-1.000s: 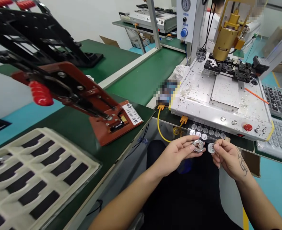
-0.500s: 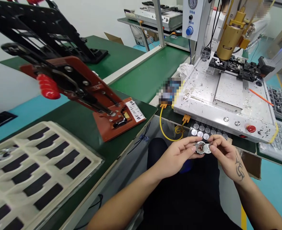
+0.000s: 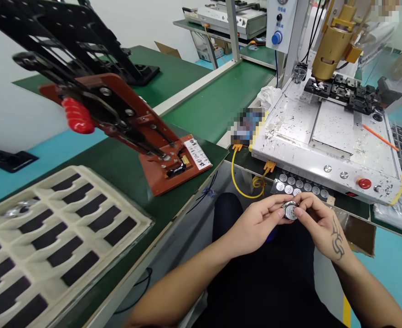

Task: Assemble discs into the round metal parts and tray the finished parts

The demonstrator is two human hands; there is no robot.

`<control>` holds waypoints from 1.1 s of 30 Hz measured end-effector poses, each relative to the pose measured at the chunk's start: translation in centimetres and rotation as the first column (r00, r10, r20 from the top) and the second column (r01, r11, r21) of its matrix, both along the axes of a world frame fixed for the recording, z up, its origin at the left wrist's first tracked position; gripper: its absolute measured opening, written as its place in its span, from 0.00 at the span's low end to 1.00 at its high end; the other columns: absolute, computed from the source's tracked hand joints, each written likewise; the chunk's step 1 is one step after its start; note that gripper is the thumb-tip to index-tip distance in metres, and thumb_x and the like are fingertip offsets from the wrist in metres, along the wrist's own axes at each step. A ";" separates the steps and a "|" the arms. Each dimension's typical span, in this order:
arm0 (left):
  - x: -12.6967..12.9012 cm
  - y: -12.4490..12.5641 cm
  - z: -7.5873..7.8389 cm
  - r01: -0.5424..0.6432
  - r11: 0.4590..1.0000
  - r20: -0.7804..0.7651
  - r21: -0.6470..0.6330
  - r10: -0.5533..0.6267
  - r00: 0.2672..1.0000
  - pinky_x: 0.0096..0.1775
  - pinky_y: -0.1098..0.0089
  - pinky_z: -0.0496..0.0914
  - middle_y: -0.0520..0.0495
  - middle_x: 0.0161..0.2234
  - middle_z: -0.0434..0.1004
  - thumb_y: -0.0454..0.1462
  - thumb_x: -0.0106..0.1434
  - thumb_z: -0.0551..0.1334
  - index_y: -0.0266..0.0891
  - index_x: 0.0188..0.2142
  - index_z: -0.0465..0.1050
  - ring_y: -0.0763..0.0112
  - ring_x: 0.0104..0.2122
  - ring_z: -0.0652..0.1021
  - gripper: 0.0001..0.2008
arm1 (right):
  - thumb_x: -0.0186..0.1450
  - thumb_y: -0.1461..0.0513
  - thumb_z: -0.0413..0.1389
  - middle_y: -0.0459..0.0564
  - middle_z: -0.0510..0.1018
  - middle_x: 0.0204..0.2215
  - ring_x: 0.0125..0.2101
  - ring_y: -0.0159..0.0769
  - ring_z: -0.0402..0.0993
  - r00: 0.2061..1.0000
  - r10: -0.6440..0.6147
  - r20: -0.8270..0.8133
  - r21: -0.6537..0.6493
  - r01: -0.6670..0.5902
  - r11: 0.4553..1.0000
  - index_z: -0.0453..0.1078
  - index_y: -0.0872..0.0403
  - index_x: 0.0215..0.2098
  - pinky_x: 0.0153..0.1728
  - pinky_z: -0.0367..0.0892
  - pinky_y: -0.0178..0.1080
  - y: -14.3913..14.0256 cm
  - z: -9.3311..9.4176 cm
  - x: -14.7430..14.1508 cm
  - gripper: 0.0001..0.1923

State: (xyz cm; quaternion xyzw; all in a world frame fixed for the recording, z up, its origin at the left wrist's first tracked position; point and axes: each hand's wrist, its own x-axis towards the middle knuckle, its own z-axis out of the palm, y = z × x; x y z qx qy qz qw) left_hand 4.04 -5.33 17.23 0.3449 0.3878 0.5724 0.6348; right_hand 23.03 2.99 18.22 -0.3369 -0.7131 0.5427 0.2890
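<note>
While the two hands were apart a second ago, with the disc held clear of the ring, they are now meeting in front of the lap. The left hand [image 3: 255,225] is pinching the metal ring [image 3: 289,210] between thumb and fingertips; the right hand [image 3: 319,225] is closing its thumb and forefinger on the same piece from the other side. The small round disc [image 3: 291,212] is now sitting on the ring's face — it was beside the ring before. The whole scene is also sitting slightly lower and further right in the head view than earlier, so the camera is shifting.

Hard to make out: whether the disc is seated in the ring or only resting on it — fingertips are covering the rim on both sides. The ring's underside is hidden.

Just above the hands, a strip of round discs [image 3: 298,186] is lying at the edge of the white machine bed [image 3: 327,141], partly tucked under it. A gold dispensing head [image 3: 336,41] is hanging over the black fixture [image 3: 351,93] at the far end. At left, a red clamp jig [image 3: 146,136] is standing on the green bench [image 3: 119,168], with a cream slotted tray [image 3: 60,246] cut off by the frame edge.
</note>
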 end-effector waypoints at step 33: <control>-0.8 0.3 0.4 -0.061 0.989 -0.441 0.132 0.114 0.890 0.60 0.59 0.78 0.36 0.65 0.77 0.37 0.73 0.65 0.44 0.71 0.63 0.56 0.61 0.81 0.29 | 0.76 0.57 0.60 0.50 0.79 0.38 0.36 0.41 0.75 0.998 -0.004 0.064 0.352 -0.018 0.936 0.77 0.48 0.45 0.39 0.73 0.44 1.3 -1.1 -0.7 0.05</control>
